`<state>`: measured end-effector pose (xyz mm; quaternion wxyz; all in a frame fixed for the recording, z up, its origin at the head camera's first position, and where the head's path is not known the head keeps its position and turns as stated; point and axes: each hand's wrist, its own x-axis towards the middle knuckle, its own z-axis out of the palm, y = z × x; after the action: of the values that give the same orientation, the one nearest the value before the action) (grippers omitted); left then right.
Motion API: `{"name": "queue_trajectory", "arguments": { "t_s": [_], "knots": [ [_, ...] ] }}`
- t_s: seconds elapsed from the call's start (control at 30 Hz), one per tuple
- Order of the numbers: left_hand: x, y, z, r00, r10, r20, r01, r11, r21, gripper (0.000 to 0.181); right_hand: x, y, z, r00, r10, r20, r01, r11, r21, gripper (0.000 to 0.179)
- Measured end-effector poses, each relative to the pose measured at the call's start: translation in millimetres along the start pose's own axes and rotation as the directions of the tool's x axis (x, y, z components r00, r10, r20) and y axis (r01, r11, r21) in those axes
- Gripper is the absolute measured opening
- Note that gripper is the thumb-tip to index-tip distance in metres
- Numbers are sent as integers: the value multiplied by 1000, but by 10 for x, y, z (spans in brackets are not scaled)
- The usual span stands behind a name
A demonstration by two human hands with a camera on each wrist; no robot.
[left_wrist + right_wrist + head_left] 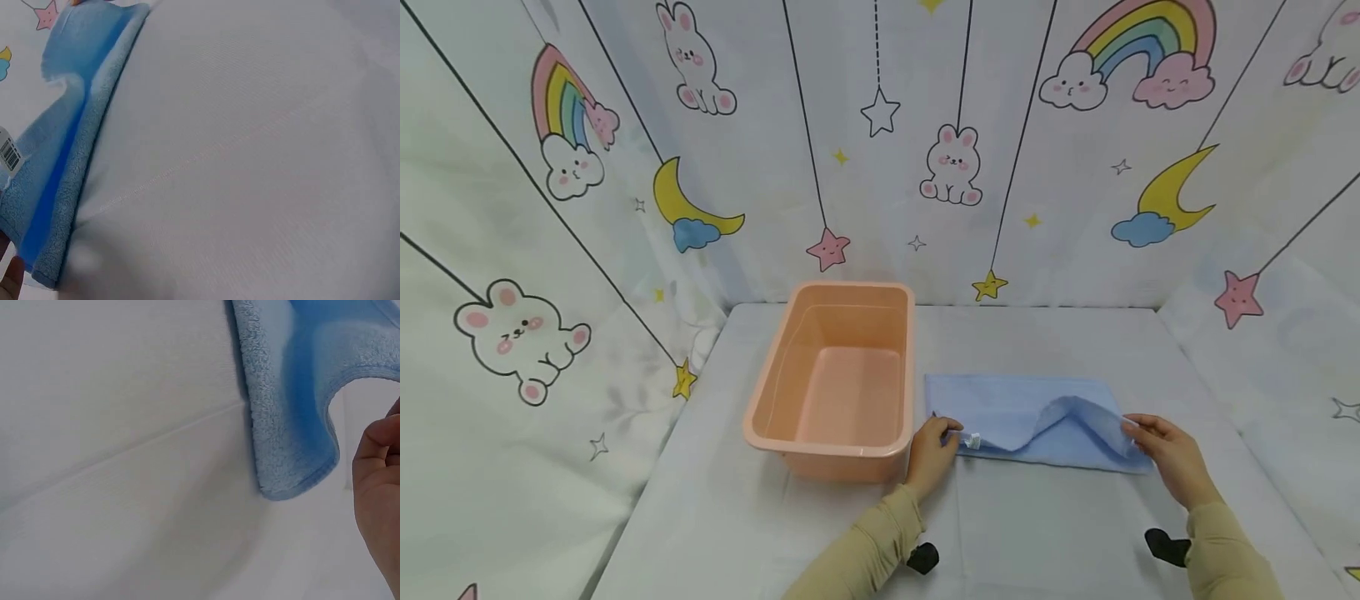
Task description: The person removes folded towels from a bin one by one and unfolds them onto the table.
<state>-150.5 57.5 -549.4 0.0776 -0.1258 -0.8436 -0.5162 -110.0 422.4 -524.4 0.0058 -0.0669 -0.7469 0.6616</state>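
A light blue towel (1015, 408) lies folded on the white table, right of a peach plastic basin (857, 392). Its upper layer is lifted along the near edge, wavy, with a gap beneath that shows in both wrist views. My left hand (931, 457) pinches the near left corner, close to a white label (973, 441); a barcode is visible on that label (10, 153) in the left wrist view. At the other end, my right hand (1172, 454) pinches the raised right corner between thumb and fingers. Only part of the right hand (381, 481) appears in the right wrist view.
The basin stands upright beside my left hand, with nothing seen inside it. White curtains (880, 183) printed with rabbits, moons and stars enclose the table (1037, 533) at the back and sides. Dark pieces (922, 558) sit by each wrist.
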Motion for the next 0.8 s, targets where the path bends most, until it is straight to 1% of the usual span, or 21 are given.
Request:
{"name": "queue_trajectory", "arguments": {
  "t_s": [0.07,0.17,0.2,0.3,0.4,0.47,0.53,0.57,0.63,0.7,0.73,0.8],
  "knots": [
    [-44,-16,-17,1000,9,20,-9,1000,4,14,-84,6,-9,999,14,32,-16,998,56,16],
    [-92,-56,-40,999,34,41,-35,999,12,15,-198,36,-35,996,12,88,-25,990,142,19],
    [-107,-69,-50,998,41,49,-42,999,16,14,-231,52,-51,995,9,103,-25,987,156,21],
    [-146,-104,-84,994,69,87,-72,997,30,14,-319,88,-116,988,12,155,-37,986,164,24],
    [-189,-132,-134,987,79,143,-85,996,38,13,-389,107,-199,980,29,197,-56,989,133,24],
    [-217,-148,-176,980,83,183,-91,995,37,12,-427,109,-255,975,47,218,-63,996,67,22],
    [-245,-169,-215,970,91,224,-103,994,43,12,-463,109,-307,971,74,227,-66,997,-42,19],
    [-261,-173,-239,965,95,243,-109,993,45,13,-480,108,-328,969,94,230,-70,991,-111,18],
    [-302,-180,-284,954,91,286,-111,992,53,14,-520,107,-362,961,149,234,-89,964,-250,19],
    [-346,-185,-328,940,90,330,-120,990,72,14,-562,118,-385,950,199,239,-105,928,-356,24],
    [-369,-184,-351,933,86,350,-122,989,81,15,-585,124,-393,944,232,236,-126,912,-391,25],
    [-418,-175,-394,920,78,384,-123,988,95,15,-624,148,-414,929,266,258,-143,899,-414,24]
  ]
}}
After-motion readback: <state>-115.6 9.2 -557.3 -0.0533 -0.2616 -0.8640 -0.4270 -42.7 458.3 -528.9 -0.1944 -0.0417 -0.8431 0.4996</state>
